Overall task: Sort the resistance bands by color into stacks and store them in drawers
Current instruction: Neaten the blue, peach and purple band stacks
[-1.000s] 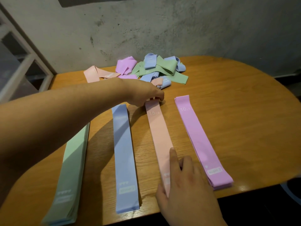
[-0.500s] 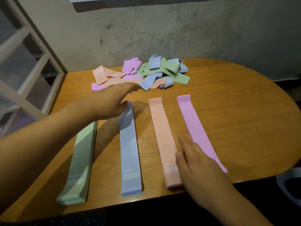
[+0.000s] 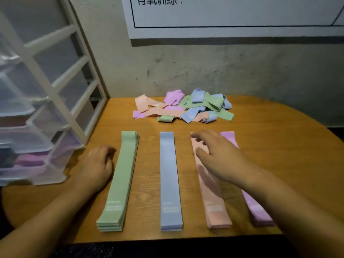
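Note:
Four flat stacks of resistance bands lie side by side on the wooden table (image 3: 279, 146): a green stack (image 3: 121, 179), a blue stack (image 3: 170, 179), a peach stack (image 3: 214, 200) and a purple stack (image 3: 258, 211). A loose heap of mixed bands (image 3: 184, 108) sits behind them near the wall. My left hand (image 3: 96, 166) rests on the table just left of the green stack, fingers loosely curled, holding nothing. My right hand (image 3: 221, 157) hovers over the upper parts of the peach and purple stacks with fingers spread and empty.
A translucent plastic drawer unit (image 3: 42, 131) with a white frame stands at the table's left edge; purple bands show inside a lower drawer (image 3: 29, 159). A white poster (image 3: 232, 17) hangs on the grey wall behind. The table's front edge lies just below the stacks.
My left hand drew back from above the blue stack to the table left of the green stack. My right hand moved up from the stacks' near ends. The view tilted up.

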